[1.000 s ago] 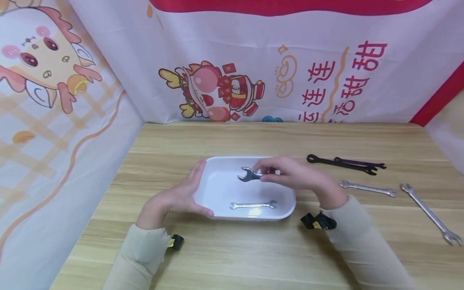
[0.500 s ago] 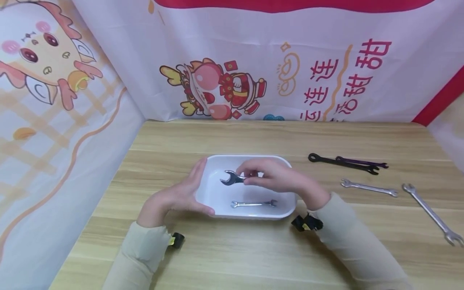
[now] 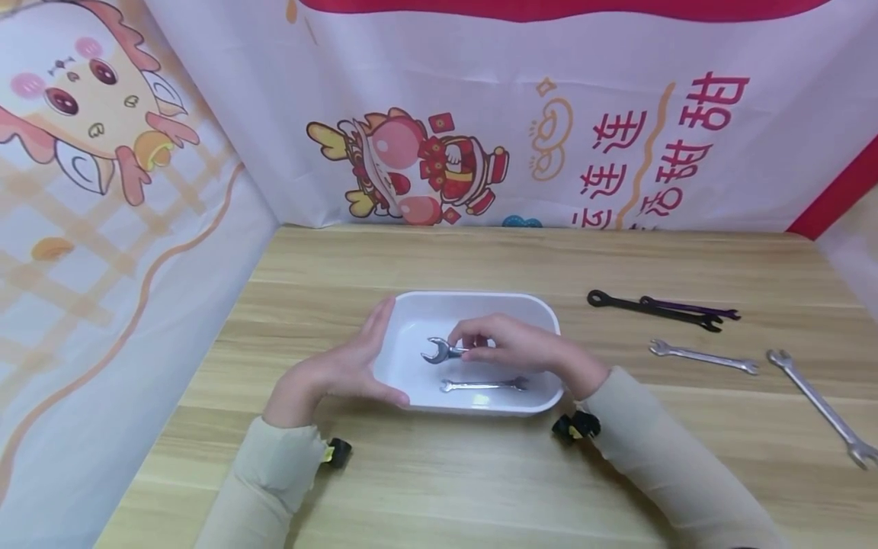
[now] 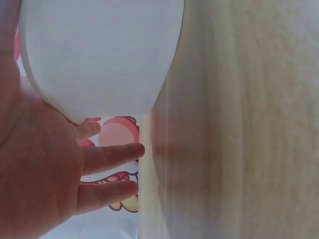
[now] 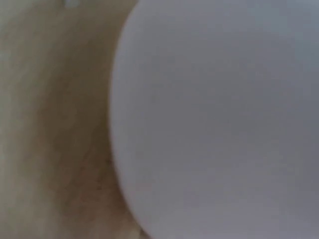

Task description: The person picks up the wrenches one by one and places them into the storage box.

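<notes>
A white rectangular dish (image 3: 405, 358) stands on the wooden table. At its left end my left hand (image 3: 343, 372) rests against the rim, thumb along the near side. The left wrist view shows that hand (image 4: 45, 159) with straight, spread fingers beside the dish wall (image 4: 99, 55). My right hand (image 3: 514, 343) pinches a silver open-end wrench (image 3: 442, 352) low inside the dish, its head pointing left and the rest of it hidden by the fingers. Just nearer lies a smaller silver double-ended wrench (image 3: 483, 385) on the dish floor. The dish wall (image 5: 214, 119) fills most of the right wrist view.
On the right of the table, a black wrench (image 3: 652, 309) and a thin dark purple wrench (image 3: 693, 307) overlap. Closer lie a silver wrench (image 3: 703, 356) and a longer silver wrench (image 3: 819, 404). A printed cloth (image 3: 411, 46) hangs behind the table.
My right hand has carried the silver wrench left and then lower into the dish. The left hand has stayed at the dish's left end; the smaller wrench lies as before.
</notes>
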The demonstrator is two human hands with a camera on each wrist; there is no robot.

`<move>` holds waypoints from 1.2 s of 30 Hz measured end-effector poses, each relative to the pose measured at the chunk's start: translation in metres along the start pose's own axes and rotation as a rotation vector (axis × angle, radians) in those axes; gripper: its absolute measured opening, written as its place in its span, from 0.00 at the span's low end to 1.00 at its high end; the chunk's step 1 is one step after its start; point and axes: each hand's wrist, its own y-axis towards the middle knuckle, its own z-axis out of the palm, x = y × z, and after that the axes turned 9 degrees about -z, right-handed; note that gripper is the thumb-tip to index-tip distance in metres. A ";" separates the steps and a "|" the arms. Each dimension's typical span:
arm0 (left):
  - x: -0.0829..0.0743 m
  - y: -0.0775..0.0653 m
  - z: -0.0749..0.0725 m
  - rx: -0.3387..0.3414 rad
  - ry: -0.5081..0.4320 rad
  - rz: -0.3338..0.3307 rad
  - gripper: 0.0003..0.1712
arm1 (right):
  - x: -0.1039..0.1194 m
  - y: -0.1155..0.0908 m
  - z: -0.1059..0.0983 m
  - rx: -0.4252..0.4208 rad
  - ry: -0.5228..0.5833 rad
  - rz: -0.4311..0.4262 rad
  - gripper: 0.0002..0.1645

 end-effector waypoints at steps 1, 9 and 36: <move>0.000 0.000 0.000 0.000 0.000 0.001 0.89 | -0.001 0.000 0.000 0.005 -0.001 0.010 0.15; 0.002 0.001 0.000 -0.006 -0.008 0.027 0.89 | -0.005 0.001 0.004 0.040 0.009 0.099 0.12; 0.000 -0.001 -0.001 0.004 -0.015 0.014 0.90 | -0.008 0.003 0.009 0.085 -0.141 0.136 0.04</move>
